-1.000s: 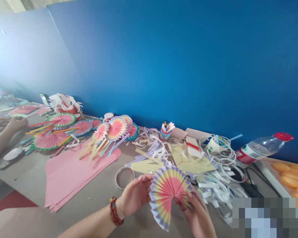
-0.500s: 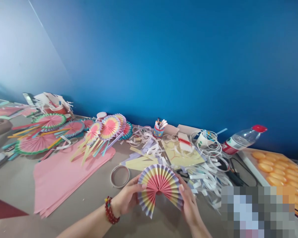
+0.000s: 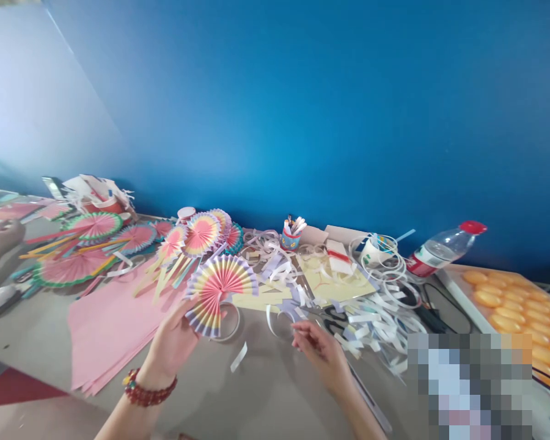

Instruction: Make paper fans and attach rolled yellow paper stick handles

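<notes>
One paper fan (image 3: 223,276) is sitting in the left hand (image 3: 172,342), fingers clamping its edge. Right of that grip, the right hand (image 3: 319,353) is bunching near a curly strip (image 3: 269,320); can't tell if it's pinching. Squeezing lightly is probably sparing creases.

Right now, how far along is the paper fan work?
Looks done: the round fans lying behind. In hand: the left hand holds a pleated fan, spread but short of a full circle. The right hand is at a curled white strip; I can't tell if it's gripped. Probably left: closing the fan's gap. The pink sheets lie unpleated.
</notes>
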Motion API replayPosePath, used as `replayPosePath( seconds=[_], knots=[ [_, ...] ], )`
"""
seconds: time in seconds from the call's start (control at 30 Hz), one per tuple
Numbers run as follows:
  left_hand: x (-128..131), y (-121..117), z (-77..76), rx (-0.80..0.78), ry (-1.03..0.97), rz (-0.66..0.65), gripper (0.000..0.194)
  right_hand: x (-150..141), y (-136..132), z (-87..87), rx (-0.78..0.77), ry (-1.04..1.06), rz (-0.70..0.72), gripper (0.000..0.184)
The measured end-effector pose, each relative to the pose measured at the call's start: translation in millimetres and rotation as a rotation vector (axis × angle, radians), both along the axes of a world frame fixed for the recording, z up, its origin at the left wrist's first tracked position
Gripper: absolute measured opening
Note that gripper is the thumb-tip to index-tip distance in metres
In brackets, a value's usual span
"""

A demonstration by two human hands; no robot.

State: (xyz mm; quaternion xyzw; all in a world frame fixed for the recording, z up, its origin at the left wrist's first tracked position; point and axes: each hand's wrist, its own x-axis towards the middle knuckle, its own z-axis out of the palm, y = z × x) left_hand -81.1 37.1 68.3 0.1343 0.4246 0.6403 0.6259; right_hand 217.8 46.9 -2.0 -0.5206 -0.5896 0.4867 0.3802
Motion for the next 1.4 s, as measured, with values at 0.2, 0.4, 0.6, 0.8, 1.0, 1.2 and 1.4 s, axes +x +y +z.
replayPosePath(
  seconds=[0.2,0.4,0.6,0.8,1.0,1.2,1.4],
  knots=[
    [7.1,-15.5,-21.3,-0.049,-0.024,-0.106,0.038,-0.9,-4.0,1.2,0.046,-0.157,0.052,0.032],
    [8.6,-25.5,-33.9,-0.108,0.013,-0.168,0.029,1.8,-1.9,12.2,0.088,-0.158,-0.005,0.029],
    [-36.1,-33.0,-35.5,-0.116,0.171,0.146,0.021,1.4,-5.4,11.8,0.144,-0.173,0.032,0.026],
    [-47.0,-27.2,-37.4,-0.089,0.243,0.117,0.023,-6.9,-13.2,13.7,0.198,-0.295,0.092,0.022],
    [-39.7,19.6,-34.9,-0.048,0.319,0.01,0.032,-8.8,-14.4,15.8,0.236,-0.39,0.137,0.018],
    [-46.7,18.6,-51.0,-0.02,0.679,0.018,0.049,-8.6,-14.9,13.3,0.24,-0.431,0.091,0.013],
    [-57.3,4.8,-71.2,0.037,0.974,-0.014,0.052,-11.4,-15.8,10.0,0.239,-0.443,0.126,0.011]
  ],
)
